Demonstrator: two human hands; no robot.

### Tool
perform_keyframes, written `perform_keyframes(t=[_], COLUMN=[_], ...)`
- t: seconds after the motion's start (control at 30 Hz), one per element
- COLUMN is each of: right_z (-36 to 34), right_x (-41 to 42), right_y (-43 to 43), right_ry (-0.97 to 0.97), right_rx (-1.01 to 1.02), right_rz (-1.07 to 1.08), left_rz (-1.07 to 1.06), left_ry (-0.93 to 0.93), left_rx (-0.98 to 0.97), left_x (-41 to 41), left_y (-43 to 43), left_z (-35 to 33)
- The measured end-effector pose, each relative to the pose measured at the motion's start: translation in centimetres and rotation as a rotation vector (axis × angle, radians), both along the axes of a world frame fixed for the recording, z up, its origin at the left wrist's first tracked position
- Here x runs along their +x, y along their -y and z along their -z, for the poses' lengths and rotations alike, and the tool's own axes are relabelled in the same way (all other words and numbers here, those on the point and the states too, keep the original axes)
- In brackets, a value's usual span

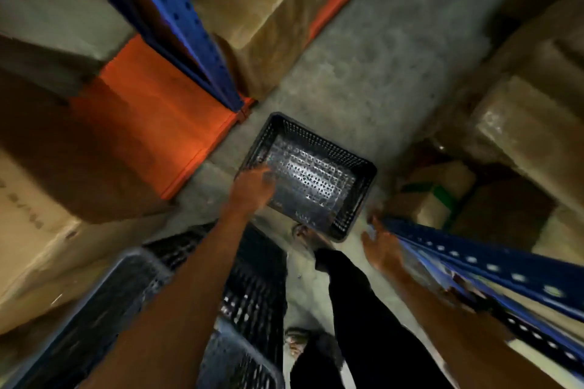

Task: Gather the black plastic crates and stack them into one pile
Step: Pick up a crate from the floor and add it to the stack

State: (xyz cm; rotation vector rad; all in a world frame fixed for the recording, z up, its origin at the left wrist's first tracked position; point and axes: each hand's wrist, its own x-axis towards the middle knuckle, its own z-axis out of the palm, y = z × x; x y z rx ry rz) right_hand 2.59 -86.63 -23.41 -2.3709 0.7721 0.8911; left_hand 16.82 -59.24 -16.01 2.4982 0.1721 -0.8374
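One black crate (311, 178) lies ahead; my left hand (252, 188) reaches its near rim, grip unclear, so I'd clasp firmly before lifting.

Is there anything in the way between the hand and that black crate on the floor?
No, nothing visible is in the way. The left hand is already at the near left rim of the black crate, which sits open and empty on the concrete floor. The right hand hangs beside it, near the blue rack post.

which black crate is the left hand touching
The lone black crate ahead on the concrete floor; the left hand is at its near-left rim. The other crates sit beneath the forearm.
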Motion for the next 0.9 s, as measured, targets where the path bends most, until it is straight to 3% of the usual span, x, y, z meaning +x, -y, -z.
perform_keyframes(t=[0.13,0.27,0.4,0.5,0.57,0.7,0.9], right_z=[11.9,24.3,32.6,37.2,38.9,39.0,31.8], right_x=[3.5,6.3,6.7,6.1,5.7,6.5,9.9], right_y=[0.7,1.8,3.6,4.5,4.5,4.2,6.9], right_ry=[0.012,-0.061,-0.112,-0.119,-0.098,-0.056,-0.075], right_rx=[-0.026,-0.108,-0.117,-0.017,0.012,0.010,0.070], right_rz=[0.192,0.382,0.558,0.778,0.905,0.987,0.841], left_rz=[0.012,0.015,-0.210,-0.416,-0.409,-0.379,-0.269], left_ry=[-0.095,-0.056,-0.028,-0.154,-0.196,-0.134,-0.175], left_rx=[0.223,0.456,0.426,0.265,0.219,0.314,0.328], left_x=[5.4,10.0,14.0,15.4,14.8,14.1,14.8], left_y=[-0.9,-2.9,-5.7,-7.8,-8.3,-8.2,-5.8], left_z=[14.0,28.1,37.6,43.6,45.7,45.9,35.2])
